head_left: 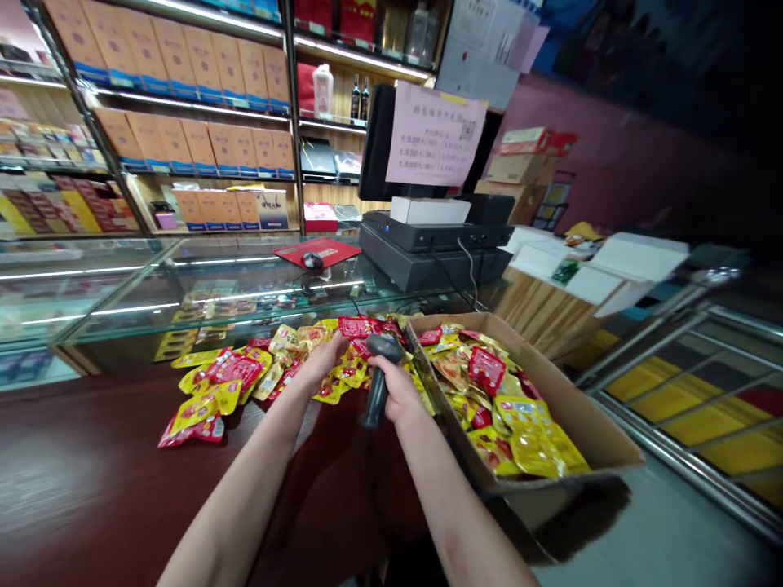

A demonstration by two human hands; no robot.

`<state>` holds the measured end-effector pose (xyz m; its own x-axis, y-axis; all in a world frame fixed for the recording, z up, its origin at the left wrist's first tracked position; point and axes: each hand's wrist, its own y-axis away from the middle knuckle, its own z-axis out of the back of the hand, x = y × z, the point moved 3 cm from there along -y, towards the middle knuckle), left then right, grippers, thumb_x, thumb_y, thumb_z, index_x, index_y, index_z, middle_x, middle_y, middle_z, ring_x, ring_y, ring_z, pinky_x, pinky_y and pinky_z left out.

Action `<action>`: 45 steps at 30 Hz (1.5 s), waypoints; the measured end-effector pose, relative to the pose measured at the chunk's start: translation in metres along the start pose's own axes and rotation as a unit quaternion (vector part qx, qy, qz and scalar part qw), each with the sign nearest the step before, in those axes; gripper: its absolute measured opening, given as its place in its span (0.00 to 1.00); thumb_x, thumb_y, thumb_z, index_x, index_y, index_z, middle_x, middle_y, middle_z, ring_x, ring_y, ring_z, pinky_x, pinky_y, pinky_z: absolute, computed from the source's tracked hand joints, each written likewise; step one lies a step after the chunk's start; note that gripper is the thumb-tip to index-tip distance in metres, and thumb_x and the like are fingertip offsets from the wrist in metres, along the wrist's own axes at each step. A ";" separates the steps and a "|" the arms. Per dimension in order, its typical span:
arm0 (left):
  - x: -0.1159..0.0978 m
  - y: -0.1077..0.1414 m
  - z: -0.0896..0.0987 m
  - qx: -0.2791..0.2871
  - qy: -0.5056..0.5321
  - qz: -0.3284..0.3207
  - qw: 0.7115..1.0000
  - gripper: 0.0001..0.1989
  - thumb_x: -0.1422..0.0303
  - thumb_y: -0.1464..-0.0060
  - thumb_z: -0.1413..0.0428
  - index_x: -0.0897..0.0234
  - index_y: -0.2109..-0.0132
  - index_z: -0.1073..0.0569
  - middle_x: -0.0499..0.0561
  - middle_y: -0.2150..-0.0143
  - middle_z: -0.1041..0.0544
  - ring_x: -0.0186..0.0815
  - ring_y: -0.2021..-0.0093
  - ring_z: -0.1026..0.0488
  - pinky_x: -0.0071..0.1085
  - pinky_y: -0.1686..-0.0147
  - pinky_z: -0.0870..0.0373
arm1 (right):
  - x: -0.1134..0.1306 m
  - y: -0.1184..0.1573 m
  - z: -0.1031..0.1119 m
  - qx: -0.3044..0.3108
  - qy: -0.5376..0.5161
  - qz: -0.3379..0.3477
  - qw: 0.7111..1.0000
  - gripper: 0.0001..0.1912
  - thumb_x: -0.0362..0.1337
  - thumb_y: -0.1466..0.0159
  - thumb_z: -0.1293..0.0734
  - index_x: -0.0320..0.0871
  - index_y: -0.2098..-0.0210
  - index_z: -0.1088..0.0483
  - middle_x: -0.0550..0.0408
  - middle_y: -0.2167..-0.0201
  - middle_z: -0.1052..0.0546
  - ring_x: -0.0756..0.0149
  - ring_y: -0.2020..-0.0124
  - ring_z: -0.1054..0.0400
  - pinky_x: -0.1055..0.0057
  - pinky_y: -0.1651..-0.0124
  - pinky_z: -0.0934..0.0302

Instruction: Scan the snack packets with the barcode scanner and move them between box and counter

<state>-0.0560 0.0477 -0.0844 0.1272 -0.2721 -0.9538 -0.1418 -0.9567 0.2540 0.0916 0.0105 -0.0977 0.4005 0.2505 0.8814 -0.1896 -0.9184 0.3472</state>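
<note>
Your right hand (399,391) has its fingers wrapped around the dark handheld scanner (375,398), its handle pointing toward the near side. Your left hand (329,359) is just left of it, over the red and yellow packets (236,368) spread along the far side of the dark red counter (91,465); whether its fingers grip one, you cannot tell from here. Just right of your right hand, the open cardboard box (566,391) holds more packets.
</note>
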 end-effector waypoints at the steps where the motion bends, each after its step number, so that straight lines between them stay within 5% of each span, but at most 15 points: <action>1: 0.002 -0.002 -0.001 -0.004 -0.010 0.004 1.000 0.22 0.55 0.41 0.53 0.67 0.51 0.26 0.61 0.42 0.31 0.43 0.40 0.36 0.39 0.43 0.42 | -0.002 -0.002 0.000 -0.005 -0.002 -0.014 1.000 0.06 0.34 0.54 0.29 0.38 0.78 0.29 0.59 0.87 0.32 0.72 0.85 0.40 0.74 0.81 0.44; 9: 0.000 0.002 0.008 -0.006 -0.059 0.005 0.998 0.25 0.51 0.55 0.41 0.68 0.59 0.23 0.60 0.52 0.23 0.45 0.50 0.29 0.37 0.52 0.34 | 0.002 0.008 -0.002 0.013 -0.064 -0.076 0.995 0.03 0.31 0.49 0.32 0.37 0.73 0.29 0.58 0.82 0.28 0.71 0.79 0.33 0.76 0.73 0.37; 14: 0.000 0.009 0.011 0.076 -0.095 0.005 0.993 0.25 0.49 0.58 0.40 0.68 0.63 0.23 0.56 0.65 0.21 0.41 0.62 0.26 0.32 0.64 0.31 | 0.012 0.023 -0.015 0.091 -0.115 -0.095 0.985 0.08 0.30 0.48 0.35 0.38 0.67 0.28 0.51 0.70 0.22 0.65 0.66 0.26 0.73 0.67 0.34; 18: 0.005 0.009 0.015 0.088 -0.068 -0.038 0.993 0.19 0.59 0.63 0.34 0.65 0.64 0.24 0.52 0.68 0.21 0.39 0.66 0.25 0.30 0.66 0.31 | 0.013 0.029 -0.024 0.097 -0.110 -0.061 0.987 0.09 0.31 0.51 0.32 0.39 0.69 0.28 0.50 0.68 0.21 0.63 0.63 0.26 0.73 0.65 0.34; 25: -0.009 0.017 0.019 0.082 0.073 -0.030 0.993 0.25 0.70 0.68 0.30 0.65 0.59 0.29 0.53 0.62 0.21 0.41 0.63 0.23 0.36 0.61 0.27 | 0.018 0.029 -0.022 0.059 -0.060 0.050 0.995 0.14 0.34 0.55 0.28 0.42 0.67 0.26 0.57 0.68 0.21 0.65 0.63 0.27 0.72 0.60 0.35; 37: -0.007 0.014 0.018 0.046 0.029 -0.038 0.998 0.21 0.64 0.66 0.31 0.65 0.61 0.24 0.52 0.65 0.19 0.40 0.66 0.22 0.31 0.68 0.28 | 0.027 0.037 -0.025 0.098 0.046 0.091 0.990 0.11 0.37 0.53 0.29 0.42 0.69 0.25 0.60 0.74 0.23 0.69 0.68 0.31 0.75 0.64 0.41; 45: -0.010 0.007 0.027 -0.017 0.079 -0.112 0.990 0.24 0.65 0.70 0.30 0.65 0.60 0.24 0.53 0.63 0.19 0.41 0.62 0.23 0.34 0.61 0.28 | 0.027 0.045 -0.023 0.092 0.145 0.201 0.964 0.09 0.39 0.49 0.30 0.43 0.68 0.26 0.58 0.73 0.23 0.67 0.71 0.31 0.72 0.66 0.38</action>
<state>-0.0845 0.0466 -0.0770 0.3037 -0.0628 -0.9507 -0.0594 -0.9971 0.0469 0.0731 -0.0169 -0.0504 0.0548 -0.0876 0.9947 -0.1035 -0.9913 -0.0816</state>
